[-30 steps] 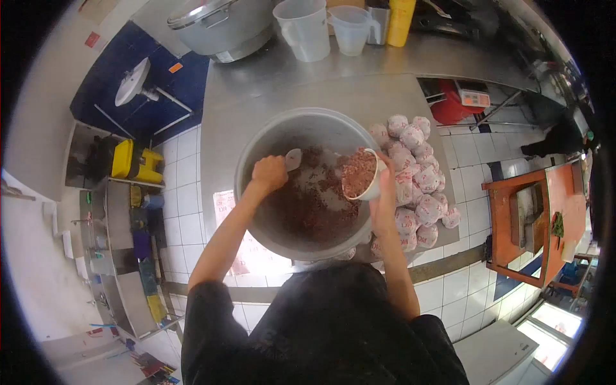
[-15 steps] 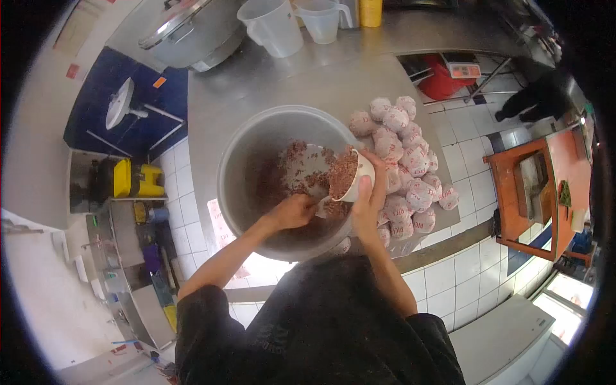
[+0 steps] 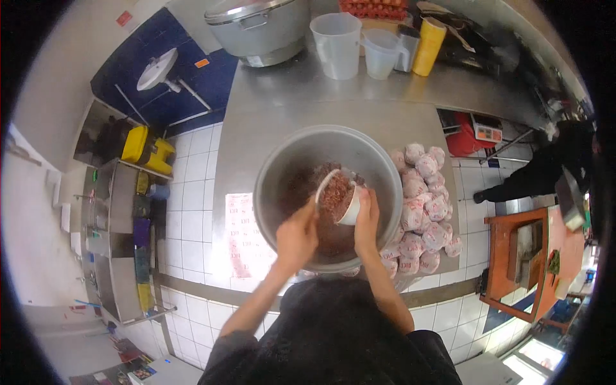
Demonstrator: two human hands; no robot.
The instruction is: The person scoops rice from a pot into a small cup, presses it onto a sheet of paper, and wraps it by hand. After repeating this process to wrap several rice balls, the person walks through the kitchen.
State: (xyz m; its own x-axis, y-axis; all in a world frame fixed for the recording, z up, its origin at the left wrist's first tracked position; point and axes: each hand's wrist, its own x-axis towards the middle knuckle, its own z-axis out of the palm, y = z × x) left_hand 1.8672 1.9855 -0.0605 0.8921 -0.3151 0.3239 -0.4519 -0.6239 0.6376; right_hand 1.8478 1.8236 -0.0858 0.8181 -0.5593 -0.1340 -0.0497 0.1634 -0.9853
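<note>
A large grey metal pot (image 3: 268, 170) stands on the steel counter, with loose reddish-brown rice (image 3: 337, 240) in it. My left hand (image 3: 297, 236) is closed around a white rice paddle (image 3: 323, 182), whose curved edge lies against the rice in a small white bowl (image 3: 351, 208). My right hand (image 3: 366, 221) grips the bowl's outer side, thumb towards me. The bowl is tilted over the pot, its mouth facing left and heaped with rice. The paddle's handle is hidden in my left fist.
Several paper-wrapped balls (image 3: 423, 221) with red print are piled right of the pot. Printed wrapping sheets (image 3: 239, 234) lie at its left. Plastic jugs (image 3: 337, 48), a yellow cylinder (image 3: 429, 48) and a big lidded cooker (image 3: 260, 32) line the back. A person in dark clothes (image 3: 545, 160) stands at right.
The view has shifted, so the pot sits lower and further right. Both hands have brought the bowl and paddle in over the pot's middle, with the paddle now raised against the bowl's rice.
</note>
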